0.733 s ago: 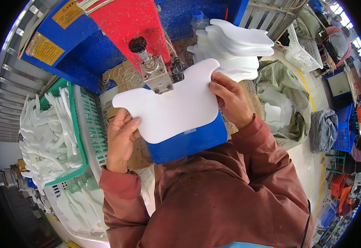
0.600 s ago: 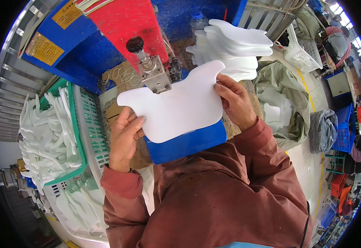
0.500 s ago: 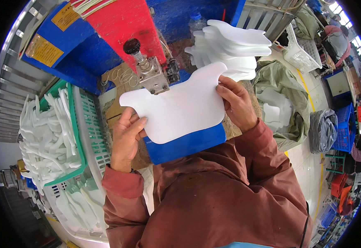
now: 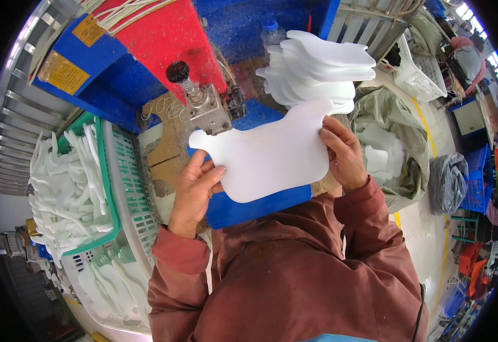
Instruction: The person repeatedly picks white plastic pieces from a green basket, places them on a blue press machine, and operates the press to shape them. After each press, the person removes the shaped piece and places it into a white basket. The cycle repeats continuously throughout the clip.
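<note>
I hold a flat white foam cut-out (image 4: 266,153) with both hands over a blue work plate (image 4: 249,208). My left hand (image 4: 195,191) pinches its lower left edge. My right hand (image 4: 343,154) grips its right edge. The piece lies just below the metal press head (image 4: 209,111) with a black knob on a blue and red machine (image 4: 146,45). Behind my right hand rises a stack of white cut-outs (image 4: 317,65) of the same shape.
A green basket (image 4: 109,188) full of white foam strips stands at my left, with a white basket (image 4: 129,216) beside it. An open sack (image 4: 394,148) with more white pieces and a grey bag (image 4: 447,179) lie at my right. Another person bends over at the far right.
The white cut-out has slid a little to the right and up toward the press head, both hands moving with it.
</note>
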Action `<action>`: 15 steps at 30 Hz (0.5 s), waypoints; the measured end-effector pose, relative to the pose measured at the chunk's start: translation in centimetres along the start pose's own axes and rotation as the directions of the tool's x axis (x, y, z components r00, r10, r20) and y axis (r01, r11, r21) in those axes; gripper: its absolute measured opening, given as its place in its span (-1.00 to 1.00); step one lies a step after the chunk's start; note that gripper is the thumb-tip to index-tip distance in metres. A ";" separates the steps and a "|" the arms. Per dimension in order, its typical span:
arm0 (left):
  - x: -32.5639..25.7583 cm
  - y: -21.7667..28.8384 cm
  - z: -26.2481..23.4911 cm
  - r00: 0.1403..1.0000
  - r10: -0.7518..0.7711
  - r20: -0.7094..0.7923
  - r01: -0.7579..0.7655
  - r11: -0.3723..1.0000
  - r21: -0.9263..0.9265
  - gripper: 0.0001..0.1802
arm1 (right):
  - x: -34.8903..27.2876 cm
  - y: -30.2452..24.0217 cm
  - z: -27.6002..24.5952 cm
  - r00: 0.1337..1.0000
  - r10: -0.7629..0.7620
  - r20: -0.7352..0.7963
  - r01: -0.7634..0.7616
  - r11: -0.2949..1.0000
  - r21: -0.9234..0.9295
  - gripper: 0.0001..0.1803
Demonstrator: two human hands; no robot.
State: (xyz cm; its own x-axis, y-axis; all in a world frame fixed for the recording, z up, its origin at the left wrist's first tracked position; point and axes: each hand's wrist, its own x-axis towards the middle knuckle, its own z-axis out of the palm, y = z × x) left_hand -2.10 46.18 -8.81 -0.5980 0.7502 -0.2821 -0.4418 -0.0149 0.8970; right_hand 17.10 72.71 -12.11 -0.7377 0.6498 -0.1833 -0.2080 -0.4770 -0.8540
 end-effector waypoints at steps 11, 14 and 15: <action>0.6 -1.2 2.2 0.997 -0.053 0.064 0.052 0.999 0.013 -0.55 | -1.4 -1.2 -2.0 0.998 -0.061 -0.019 0.060 0.998 -0.012 -0.60; 0.9 -1.3 2.6 0.995 -0.068 0.077 0.065 0.997 0.038 -0.58 | -1.7 -1.1 -2.6 0.995 -0.075 -0.059 0.074 0.997 -0.029 -0.60; 1.0 -1.3 2.7 0.993 -0.075 0.086 0.072 0.997 0.042 -0.60 | -1.8 -1.1 -3.0 0.994 -0.082 -0.071 0.079 0.996 -0.035 -0.59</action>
State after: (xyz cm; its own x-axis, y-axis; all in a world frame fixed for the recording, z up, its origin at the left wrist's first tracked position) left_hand -0.28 48.73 -9.36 -0.5033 0.8034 -0.3182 -0.4550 0.0666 0.8880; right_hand 20.57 73.82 -12.32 -0.6707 0.7270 -0.1470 -0.2435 -0.4031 -0.8822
